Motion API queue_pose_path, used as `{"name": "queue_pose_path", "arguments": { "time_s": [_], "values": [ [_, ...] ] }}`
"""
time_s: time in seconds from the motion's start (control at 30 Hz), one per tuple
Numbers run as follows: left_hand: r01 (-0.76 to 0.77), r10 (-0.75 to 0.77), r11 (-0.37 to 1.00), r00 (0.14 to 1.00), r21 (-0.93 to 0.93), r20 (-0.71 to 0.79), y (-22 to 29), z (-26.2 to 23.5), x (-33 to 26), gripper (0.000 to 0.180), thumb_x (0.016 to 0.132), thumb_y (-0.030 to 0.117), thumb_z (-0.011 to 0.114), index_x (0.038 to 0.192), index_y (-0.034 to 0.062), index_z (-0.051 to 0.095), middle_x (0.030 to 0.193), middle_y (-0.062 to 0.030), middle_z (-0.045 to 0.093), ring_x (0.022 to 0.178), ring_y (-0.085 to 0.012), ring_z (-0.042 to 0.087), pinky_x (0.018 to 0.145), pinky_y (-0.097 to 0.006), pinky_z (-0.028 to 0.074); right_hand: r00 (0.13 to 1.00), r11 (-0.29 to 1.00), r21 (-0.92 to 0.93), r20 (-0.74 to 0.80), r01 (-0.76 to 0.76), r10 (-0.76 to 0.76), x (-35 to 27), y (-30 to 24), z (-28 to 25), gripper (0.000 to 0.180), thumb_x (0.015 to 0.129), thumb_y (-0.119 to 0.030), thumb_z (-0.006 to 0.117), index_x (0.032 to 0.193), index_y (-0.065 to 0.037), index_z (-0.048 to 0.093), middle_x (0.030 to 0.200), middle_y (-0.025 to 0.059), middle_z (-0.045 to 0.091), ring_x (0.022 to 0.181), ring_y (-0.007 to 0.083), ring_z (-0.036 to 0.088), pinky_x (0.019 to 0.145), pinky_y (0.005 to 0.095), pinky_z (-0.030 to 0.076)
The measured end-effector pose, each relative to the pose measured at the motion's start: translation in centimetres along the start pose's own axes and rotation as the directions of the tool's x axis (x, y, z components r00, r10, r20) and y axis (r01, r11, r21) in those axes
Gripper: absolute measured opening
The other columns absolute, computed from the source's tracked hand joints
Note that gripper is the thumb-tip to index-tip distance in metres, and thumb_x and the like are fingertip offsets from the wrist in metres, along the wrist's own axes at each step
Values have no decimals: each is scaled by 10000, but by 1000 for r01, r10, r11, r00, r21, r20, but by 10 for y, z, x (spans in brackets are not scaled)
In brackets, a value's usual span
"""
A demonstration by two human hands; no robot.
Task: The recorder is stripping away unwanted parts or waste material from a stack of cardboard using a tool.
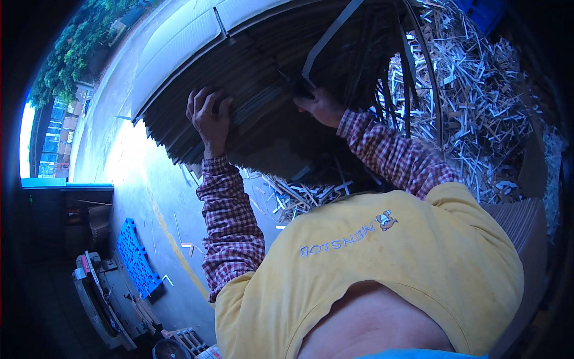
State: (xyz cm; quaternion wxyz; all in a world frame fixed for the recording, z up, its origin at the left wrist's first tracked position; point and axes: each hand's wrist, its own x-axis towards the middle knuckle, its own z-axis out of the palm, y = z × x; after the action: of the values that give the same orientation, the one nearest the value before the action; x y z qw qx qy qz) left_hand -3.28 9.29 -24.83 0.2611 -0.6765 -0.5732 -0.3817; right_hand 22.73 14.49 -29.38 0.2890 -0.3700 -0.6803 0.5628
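Observation:
A tall stack of corrugated cardboard sheets (251,78) stands in front of me, its layered edges facing me and a white sheet on top. My left hand (210,115) rests against the layered edges, fingers apart and bent, gripping nothing. Farther right, my right hand (323,107) is closed at the shadowed face of the stack. A dark object, perhaps a tool's handle, shows at its fingers, too dim to name. Just above that hand, a pale cardboard strip (326,45) hangs curved from the stack. More narrow strips dangle at the stack's right side.
A large heap of cardboard scraps (472,107) fills the right side. Loose scraps (299,200) lie below the stack. At the left are a blue plastic pallet (137,257), a yellow floor line (170,233) and dim equipment (98,299). Corrugated sheets (520,224) stand beside me at right.

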Motion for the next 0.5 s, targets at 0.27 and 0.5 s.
{"name": "queue_pose_path", "arguments": {
  "time_s": [0.27, 0.5],
  "values": [
    [119, -118, 993, 989, -8, 88, -4, -6, 8, 272, 577, 209, 770, 827, 147, 682, 996, -79, 551, 1040, -272, 460, 910, -396, 349, 993, 996, 55, -94, -69, 74, -4, 10, 8, 227, 830, -247, 588, 795, -24, 609, 641, 50, 572, 611, 160, 560, 615, 313, 420],
    [138, -148, 988, 971, 63, 190, 8, -8, 20, 317, 601, 223, 768, 886, 134, 663, 1034, -92, 523, 1066, -286, 439, 912, -414, 344, 992, 1000, 26, -123, -14, 17, -16, 13, -8, 254, 825, -294, 589, 786, -45, 618, 714, 42, 606, 687, 136, 565, 630, 310, 435]
  ]
}}
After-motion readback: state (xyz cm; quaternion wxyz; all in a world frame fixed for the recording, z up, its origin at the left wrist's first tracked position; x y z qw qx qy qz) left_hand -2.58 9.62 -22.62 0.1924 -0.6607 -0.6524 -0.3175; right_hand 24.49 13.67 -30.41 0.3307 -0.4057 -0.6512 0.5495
